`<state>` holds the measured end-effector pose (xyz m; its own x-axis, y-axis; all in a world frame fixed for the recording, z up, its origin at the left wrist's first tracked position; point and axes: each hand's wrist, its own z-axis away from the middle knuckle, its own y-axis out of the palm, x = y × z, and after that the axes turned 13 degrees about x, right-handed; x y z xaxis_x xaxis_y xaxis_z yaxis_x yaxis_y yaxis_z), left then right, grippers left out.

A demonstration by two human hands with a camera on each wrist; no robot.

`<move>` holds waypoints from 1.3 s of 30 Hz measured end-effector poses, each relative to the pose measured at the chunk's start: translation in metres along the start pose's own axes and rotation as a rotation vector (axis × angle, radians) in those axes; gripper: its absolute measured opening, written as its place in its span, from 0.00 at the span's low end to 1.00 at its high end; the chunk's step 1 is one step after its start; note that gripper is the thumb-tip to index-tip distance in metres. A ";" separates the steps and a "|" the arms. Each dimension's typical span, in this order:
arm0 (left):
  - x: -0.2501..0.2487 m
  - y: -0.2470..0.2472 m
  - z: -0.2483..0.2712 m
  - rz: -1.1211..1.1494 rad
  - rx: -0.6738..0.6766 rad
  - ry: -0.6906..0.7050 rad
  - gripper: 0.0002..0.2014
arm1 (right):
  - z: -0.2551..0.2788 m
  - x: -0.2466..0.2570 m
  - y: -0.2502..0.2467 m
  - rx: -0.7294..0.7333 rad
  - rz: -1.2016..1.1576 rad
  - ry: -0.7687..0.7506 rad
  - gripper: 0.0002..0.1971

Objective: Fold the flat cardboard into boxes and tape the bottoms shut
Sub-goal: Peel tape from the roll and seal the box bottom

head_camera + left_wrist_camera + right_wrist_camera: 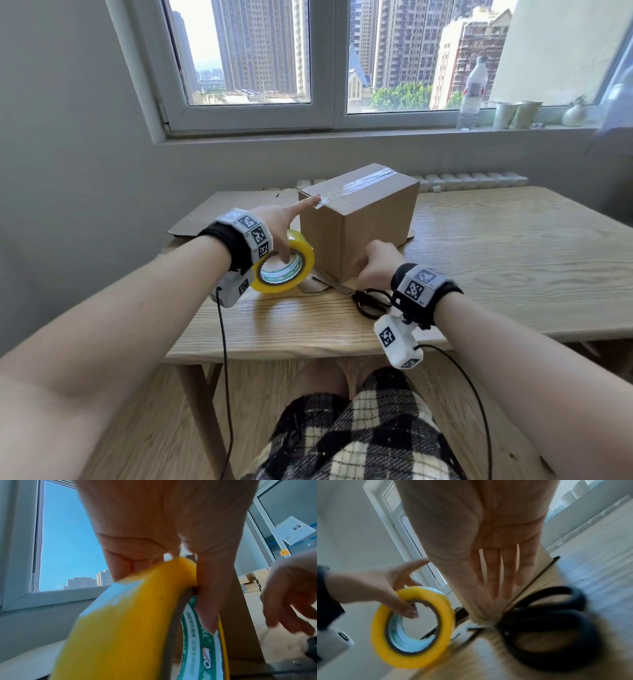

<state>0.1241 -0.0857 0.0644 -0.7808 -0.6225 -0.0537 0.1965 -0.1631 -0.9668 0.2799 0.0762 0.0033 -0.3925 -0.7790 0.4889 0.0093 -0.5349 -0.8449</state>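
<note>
A brown cardboard box [356, 219] stands on the wooden table [496, 257], with clear tape along its top seam. My left hand [281, 226] holds a yellow tape roll [306, 259] beside the box's left face; the thumb is hooked through the core [208, 601]. Its index finger reaches up and presses the tape end at the box's top front edge. My right hand [375, 262] lies with straight fingers [496, 568] against the box's lower front corner. Just below that hand, black-handled scissors [371, 301] lie on the table.
Flat cardboard [239, 209] lies under and left of the box. On the window sill at the back right stand a water bottle [474, 92], paper cups [517, 114] and a small vase [575, 113]. The table's front edge runs close to my lap.
</note>
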 end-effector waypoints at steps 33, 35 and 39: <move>0.020 0.011 -0.029 0.599 -0.216 0.280 0.70 | -0.076 0.077 -0.037 -0.635 0.352 0.059 0.26; 0.018 0.013 -0.030 0.573 -0.229 0.278 0.68 | -0.076 0.076 -0.036 -0.648 0.419 0.039 0.27; 0.013 0.017 -0.033 0.454 -0.263 0.252 0.66 | -0.071 0.073 -0.032 -0.621 0.501 -0.001 0.25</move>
<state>0.0981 -0.0717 0.0387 -0.7761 -0.3793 -0.5038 0.4156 0.2934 -0.8609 0.1859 0.0590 0.0507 -0.4765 -0.8790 0.0184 -0.3295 0.1592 -0.9306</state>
